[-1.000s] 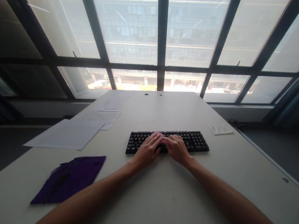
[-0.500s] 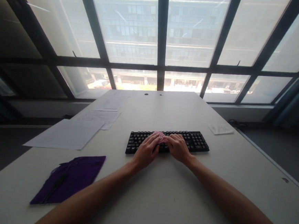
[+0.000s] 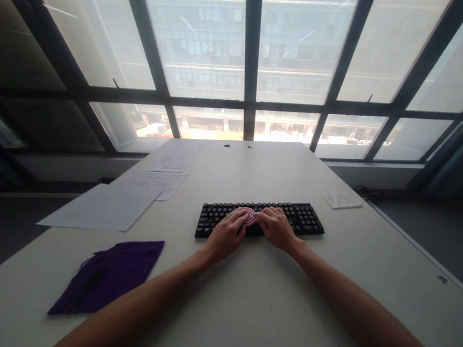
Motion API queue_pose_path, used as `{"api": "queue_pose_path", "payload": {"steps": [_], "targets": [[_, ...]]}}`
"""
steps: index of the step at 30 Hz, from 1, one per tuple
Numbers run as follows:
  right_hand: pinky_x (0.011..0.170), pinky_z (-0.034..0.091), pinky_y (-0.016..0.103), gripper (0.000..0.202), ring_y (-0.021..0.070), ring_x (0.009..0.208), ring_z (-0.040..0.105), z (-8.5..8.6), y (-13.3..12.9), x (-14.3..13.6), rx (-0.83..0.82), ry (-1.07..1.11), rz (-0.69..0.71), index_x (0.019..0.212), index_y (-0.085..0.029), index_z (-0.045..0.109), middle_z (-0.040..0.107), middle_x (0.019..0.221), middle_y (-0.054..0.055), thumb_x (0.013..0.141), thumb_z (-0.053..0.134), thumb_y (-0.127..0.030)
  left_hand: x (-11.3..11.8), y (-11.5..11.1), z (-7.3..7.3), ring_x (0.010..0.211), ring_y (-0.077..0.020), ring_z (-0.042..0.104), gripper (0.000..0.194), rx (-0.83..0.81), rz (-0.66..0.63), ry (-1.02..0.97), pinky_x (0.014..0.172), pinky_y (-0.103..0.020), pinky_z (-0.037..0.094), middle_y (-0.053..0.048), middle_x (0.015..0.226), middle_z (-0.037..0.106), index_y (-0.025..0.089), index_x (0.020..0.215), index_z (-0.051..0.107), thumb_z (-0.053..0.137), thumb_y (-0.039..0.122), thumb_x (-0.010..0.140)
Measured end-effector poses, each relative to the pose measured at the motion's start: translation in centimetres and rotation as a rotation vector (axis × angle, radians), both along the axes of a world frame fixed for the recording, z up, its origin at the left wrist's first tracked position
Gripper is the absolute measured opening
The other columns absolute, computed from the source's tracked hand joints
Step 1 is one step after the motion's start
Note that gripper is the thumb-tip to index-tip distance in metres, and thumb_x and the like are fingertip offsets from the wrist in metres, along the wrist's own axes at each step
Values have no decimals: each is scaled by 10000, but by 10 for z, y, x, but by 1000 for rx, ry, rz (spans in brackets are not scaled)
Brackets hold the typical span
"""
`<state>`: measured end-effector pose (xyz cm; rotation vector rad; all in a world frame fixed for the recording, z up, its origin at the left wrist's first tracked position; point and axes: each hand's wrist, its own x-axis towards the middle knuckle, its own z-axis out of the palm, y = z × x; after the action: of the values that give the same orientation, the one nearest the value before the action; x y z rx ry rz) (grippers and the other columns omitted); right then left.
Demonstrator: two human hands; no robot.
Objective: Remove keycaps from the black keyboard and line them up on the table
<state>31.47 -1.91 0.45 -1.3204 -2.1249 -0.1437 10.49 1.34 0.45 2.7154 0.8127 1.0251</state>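
A flat, round pink coil (image 3: 248, 216) with pale rings is held low over a black keyboard (image 3: 306, 219) on the white table. My left hand (image 3: 227, 231) is closed on the coil's left side, fingers over its edge. From the right, my right hand (image 3: 276, 228) pinches at the coil's edge, where a bit of pink shows by the fingertips. Both hands hide the middle keys, and whether the coil touches them I cannot tell.
A purple cloth pouch (image 3: 111, 276) with a dark cord lies by my left forearm. Several paper sheets (image 3: 100, 206) spread along the table's left side. A small white packet (image 3: 342, 200) lies near the right edge. Large windows (image 3: 210, 38) stand behind the table (image 3: 247, 180).
The pink coil has turned or shifted slightly between my fingers, toward me. Both hands stay in nearly the same place.
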Motion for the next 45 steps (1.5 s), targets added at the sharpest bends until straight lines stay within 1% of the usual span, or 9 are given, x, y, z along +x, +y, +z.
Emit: {"api": "queue_pose_path", "payload": {"steps": [6, 10, 13, 17, 25, 30, 35, 38, 45], "targets": [[861, 355, 336, 206, 207, 924, 564, -1, 0, -3, 6, 2, -36, 1051, -216, 691, 679, 933, 57, 1000, 497, -264, 0, 2, -7, 1411, -250, 402, 447, 8, 12, 21, 1160, -487, 401, -98, 1446, 520, 195, 1406, 493, 462, 174, 961], [852, 369, 339, 240, 211, 923, 571, 0, 0, -4, 5, -15, -53, 1164, -231, 670, 679, 940, 58, 1001, 507, -302, 0, 2, -8, 1422, -257, 386, 497, 16, -6, 17, 1155, -503, 405, -95, 1461, 505, 210, 1434, 462, 471, 151, 941], [860, 379, 341, 334, 219, 929, 575, 1, -1, -3, -4, -34, -36, 1284, -245, 614, 677, 963, 61, 987, 534, -377, 0, 0, -6, 1420, -259, 389, 512, 14, -15, -1, 1151, -503, 411, -98, 1463, 501, 212, 1439, 454, 475, 144, 932], [848, 382, 342, 373, 220, 913, 582, 2, 0, 0, -7, -48, -31, 1281, -247, 621, 674, 958, 62, 965, 560, -436, 1, -2, -3, 1423, -255, 382, 529, -3, -29, -1, 1163, -496, 397, -108, 1480, 476, 203, 1454, 427, 470, 136, 930], [833, 380, 345, 327, 214, 913, 589, 3, 1, 7, 5, -78, -27, 1198, -222, 662, 680, 957, 66, 932, 624, -409, 2, 0, -7, 1425, -270, 377, 525, 23, -17, 6, 1158, -513, 401, -100, 1470, 488, 227, 1456, 430, 469, 156, 938], [849, 375, 359, 331, 230, 928, 573, 2, 0, 5, 1, -77, -35, 1178, -219, 667, 679, 953, 73, 940, 602, -439, 1, 0, -4, 1410, -259, 401, 519, 30, -20, 39, 1169, -512, 375, -93, 1465, 500, 229, 1443, 450, 485, 153, 931], [859, 375, 373, 398, 245, 946, 556, 5, -3, 0, 2, -88, -32, 1279, -237, 619, 676, 987, 80, 952, 570, -458, 1, 0, -4, 1403, -262, 408, 522, 28, 1, 77, 1178, -531, 336, -78, 1474, 494, 227, 1436, 457, 491, 150, 920], [868, 376, 379, 443, 250, 973, 549, 7, -4, -2, -1, -115, -34, 1352, -254, 568, 668, 1062, 84, 951, 578, -441, 1, -1, -4, 1418, -264, 383, 548, 13, 2, 87, 1181, -525, 328, -82, 1493, 470, 221, 1446, 440, 507, 149, 907], [909, 373, 394, 440, 269, 1046, 545, 7, -5, -9, -4, -161, -70, 1347, -252, 561, 642, 1206, 102, 939, 607, -411, 1, -2, -2, 1442, -270, 338, 610, -6, -15, 98, 1192, -512, 306, -110, 1511, 435, 208, 1468, 393, 550, 153, 881]]}}
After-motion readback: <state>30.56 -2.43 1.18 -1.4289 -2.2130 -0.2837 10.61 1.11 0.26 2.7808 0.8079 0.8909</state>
